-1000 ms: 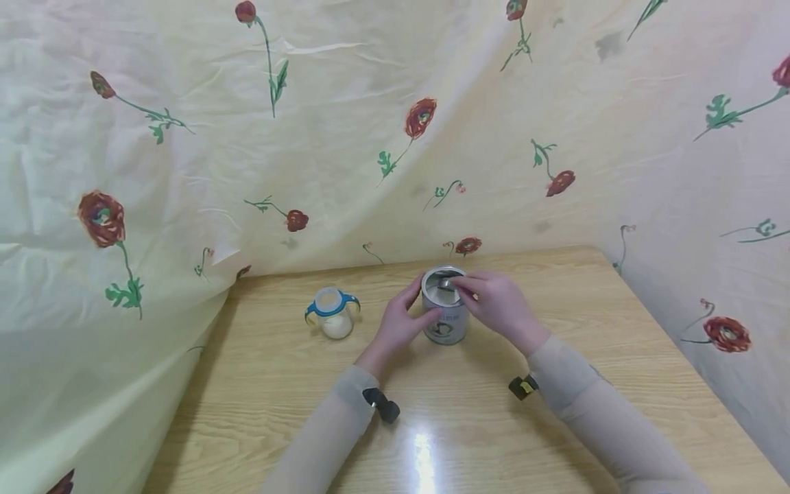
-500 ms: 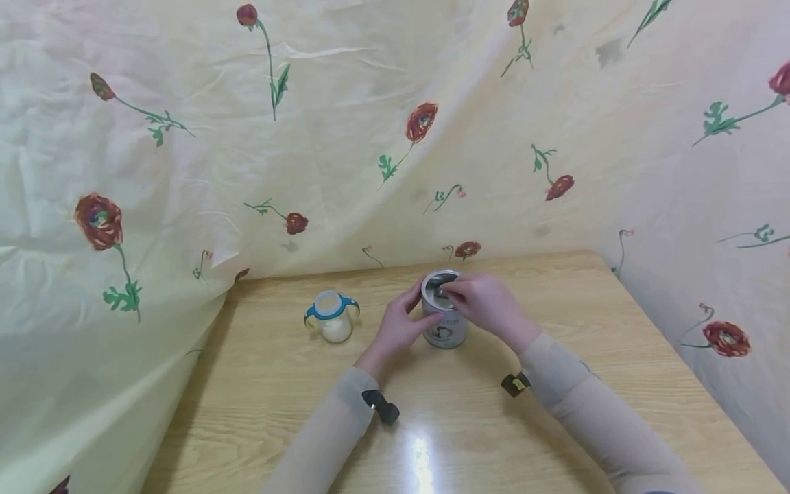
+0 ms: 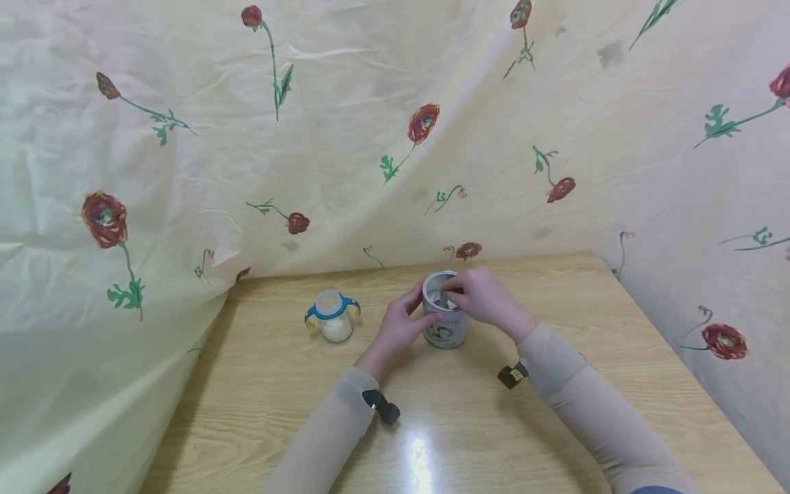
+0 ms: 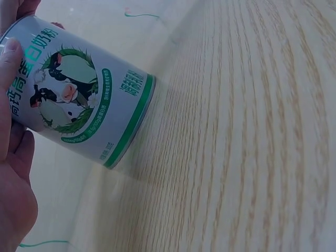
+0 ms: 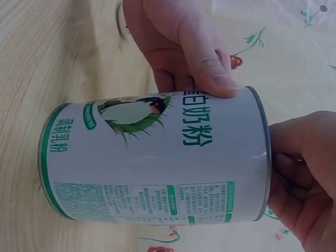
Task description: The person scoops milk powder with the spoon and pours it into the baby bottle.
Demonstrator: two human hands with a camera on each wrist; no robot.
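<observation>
An open, upright can of milk powder (image 3: 449,331) stands on the wooden table, with a cow picture and green band (image 4: 134,123) facing the left wrist view. My left hand (image 3: 397,328) grips the can from its left side, thumb across the front near the rim. At the mouth of the can, my right hand (image 3: 492,302) pinches a small grey scoop (image 3: 442,300), its fingers dipping below the rim. The scoop is mostly hidden by the fingers and can wall. In the right wrist view, the can wall (image 5: 152,173) hides those fingertips.
A baby cup (image 3: 335,324) with blue side handles and white contents stands to the left of the can. The wooden table (image 3: 265,384) ends at the back against a flower-patterned cloth (image 3: 345,137), which also hangs at both sides.
My right hand has moved left and deeper into the can's mouth, taking the scoop from near the rim down inside. The left hand and the cup stay where they were.
</observation>
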